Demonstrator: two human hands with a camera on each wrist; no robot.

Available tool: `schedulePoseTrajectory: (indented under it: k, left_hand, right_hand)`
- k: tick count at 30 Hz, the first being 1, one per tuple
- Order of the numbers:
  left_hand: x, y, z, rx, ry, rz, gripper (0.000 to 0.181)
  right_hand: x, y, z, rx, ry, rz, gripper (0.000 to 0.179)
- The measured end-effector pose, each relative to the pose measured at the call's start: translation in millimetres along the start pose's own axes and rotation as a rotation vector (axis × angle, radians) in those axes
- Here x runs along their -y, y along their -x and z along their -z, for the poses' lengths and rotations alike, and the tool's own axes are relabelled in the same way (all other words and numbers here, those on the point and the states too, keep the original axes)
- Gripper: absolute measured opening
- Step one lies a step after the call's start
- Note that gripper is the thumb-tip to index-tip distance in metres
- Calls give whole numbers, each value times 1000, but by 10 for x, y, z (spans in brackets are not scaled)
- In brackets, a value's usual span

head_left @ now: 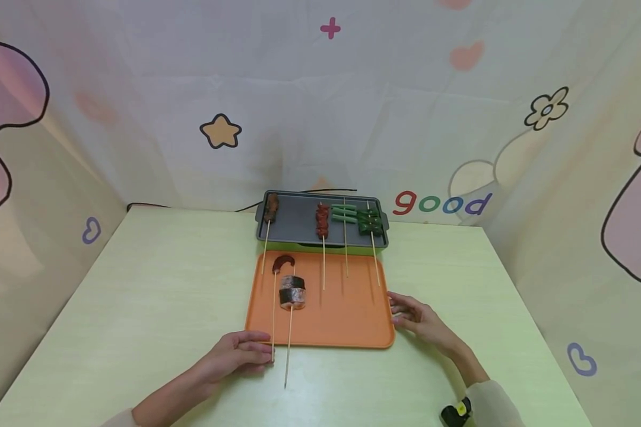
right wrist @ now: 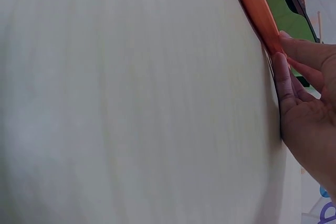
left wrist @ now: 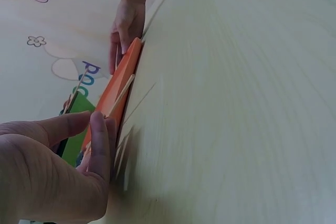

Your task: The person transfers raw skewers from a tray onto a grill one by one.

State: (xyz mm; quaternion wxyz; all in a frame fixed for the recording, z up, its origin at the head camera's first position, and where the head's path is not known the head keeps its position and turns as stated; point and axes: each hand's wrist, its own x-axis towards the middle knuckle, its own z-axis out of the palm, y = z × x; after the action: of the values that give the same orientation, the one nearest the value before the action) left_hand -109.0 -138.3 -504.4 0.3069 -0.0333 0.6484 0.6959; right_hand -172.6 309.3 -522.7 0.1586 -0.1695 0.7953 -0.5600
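Note:
My left hand (head_left: 240,354) is at the near left corner of an orange tray (head_left: 342,332). Its thumb and fingers pinch the lower end of a skewer (head_left: 273,314) topped with a curved dark-red piece. Beside it lies another skewer (head_left: 292,296) with black-and-white rolled pieces, its bare stick jutting past the tray's near edge (left wrist: 123,93). At the tray's right edge, my right hand (head_left: 424,323) touches the rim with its fingertips. In the right wrist view those fingers (right wrist: 283,77) lie against the tray's corner (right wrist: 265,22), thumb and index finger apart along it.
Behind the tray stands a grey grill pan (head_left: 299,222) on a green base. Across it lie a brown meat skewer (head_left: 270,209), a red one (head_left: 322,222), a green-stick one (head_left: 344,213) and a green leafy one (head_left: 370,222). A printed curtain (head_left: 320,136) surrounds the table (head_left: 192,267).

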Motion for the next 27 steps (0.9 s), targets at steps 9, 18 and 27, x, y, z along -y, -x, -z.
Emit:
schedulePoseTrajectory:
  k: [9, 18, 27]
  left_hand:
    - [32, -38, -72, 16, 43, 29, 57]
    - [48, -39, -77, 6, 42, 18, 61]
    - [5, 1, -38, -62, 14, 40, 58]
  right_hand:
    - [-7, 12, -5, -2, 1, -2, 59]
    - [4, 6, -6, -1, -3, 24, 59]
    - [7, 8, -1, -4, 8, 24, 59]
